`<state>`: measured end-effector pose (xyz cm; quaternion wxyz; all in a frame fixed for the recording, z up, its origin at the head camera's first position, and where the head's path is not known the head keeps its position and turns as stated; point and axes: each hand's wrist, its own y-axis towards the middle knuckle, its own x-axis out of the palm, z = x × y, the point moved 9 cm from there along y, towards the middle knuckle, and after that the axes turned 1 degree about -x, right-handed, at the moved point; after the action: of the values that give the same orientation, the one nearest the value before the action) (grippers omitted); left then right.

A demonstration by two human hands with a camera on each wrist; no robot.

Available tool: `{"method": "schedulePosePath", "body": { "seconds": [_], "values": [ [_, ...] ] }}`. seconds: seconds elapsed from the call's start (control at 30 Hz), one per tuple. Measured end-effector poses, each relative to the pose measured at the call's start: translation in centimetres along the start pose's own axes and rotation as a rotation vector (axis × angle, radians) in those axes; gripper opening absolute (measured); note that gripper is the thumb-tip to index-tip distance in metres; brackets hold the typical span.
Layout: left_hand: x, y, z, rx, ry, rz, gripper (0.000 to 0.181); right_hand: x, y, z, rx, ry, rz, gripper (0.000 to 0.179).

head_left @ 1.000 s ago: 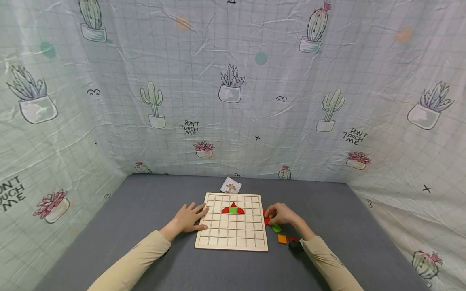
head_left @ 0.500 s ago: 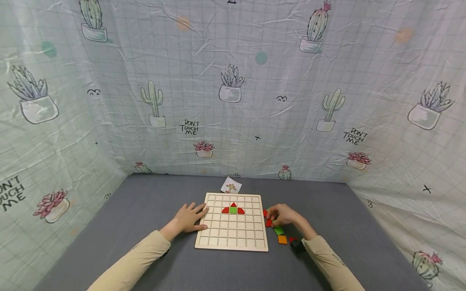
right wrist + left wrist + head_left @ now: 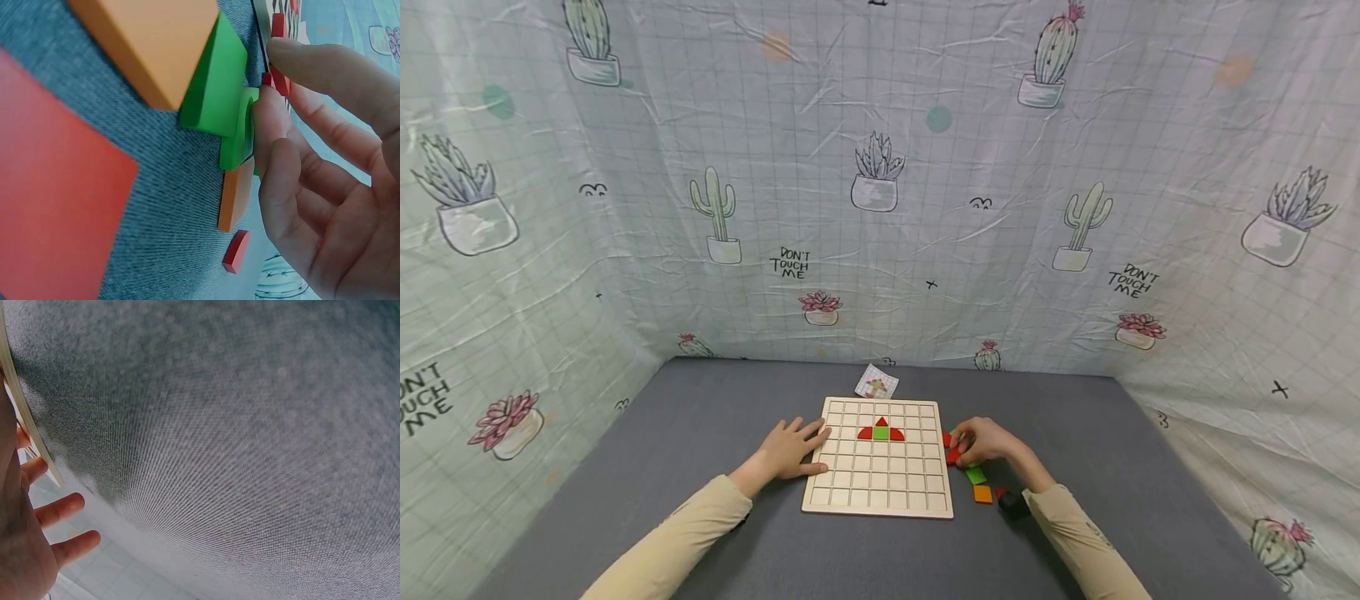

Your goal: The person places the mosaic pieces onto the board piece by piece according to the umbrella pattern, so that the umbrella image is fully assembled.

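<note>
My left hand (image 3: 787, 450) rests with spread fingers on the left edge of a square wooden grid board (image 3: 880, 477). In the left wrist view, the board's edge (image 3: 39, 440) runs beside the fingers. On the board, a green square tile (image 3: 881, 433) lies between two red curved tiles, one at its left (image 3: 866, 434) and one at its right (image 3: 897, 435), with a red triangle tile (image 3: 882, 422) above it. Just off the board's right edge, my right hand (image 3: 985, 440) pinches a red tile (image 3: 280, 81) between thumb and finger.
Around my right hand lie several loose tiles: a green tile (image 3: 975, 476), an orange tile (image 3: 982, 494) and a red tile (image 3: 59, 187) near the wrist. A small pattern card (image 3: 876, 382) lies behind the board. A printed cloth (image 3: 880, 250) hangs around the grey table (image 3: 760, 533).
My right hand has shifted slightly right, with the red tile now at its fingertips. The green and orange tiles sit slightly farther right. My left hand and the tiles on the board stay put.
</note>
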<state>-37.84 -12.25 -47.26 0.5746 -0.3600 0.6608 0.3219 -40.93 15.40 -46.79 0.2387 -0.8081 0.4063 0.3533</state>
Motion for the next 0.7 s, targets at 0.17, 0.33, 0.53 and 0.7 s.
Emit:
{"method": "schedulePosePath", "body": {
  "seconds": [0.17, 0.33, 0.53, 0.7],
  "values": [
    [-0.3, -0.1, 0.1, 0.001, 0.011, 0.002, 0.065, -0.1, 0.1, 0.2, 0.017, -0.009, 0.009, 0.023],
    [0.3, 0.2, -0.2, 0.005, -0.012, 0.008, 0.067, -0.1, 0.1, 0.0, 0.011, 0.015, 0.019, 0.024],
    [2.2, 1.1, -1.2, 0.040, -0.046, 0.069, 0.073, 0.3, 0.5, -0.5, -0.004, 0.042, 0.024, 0.021],
    [0.5, 0.3, -0.2, 0.016, -0.022, 0.025, 0.067, 0.6, 0.9, -1.1, -0.026, 0.052, 0.033, 0.022]
  ]
}}
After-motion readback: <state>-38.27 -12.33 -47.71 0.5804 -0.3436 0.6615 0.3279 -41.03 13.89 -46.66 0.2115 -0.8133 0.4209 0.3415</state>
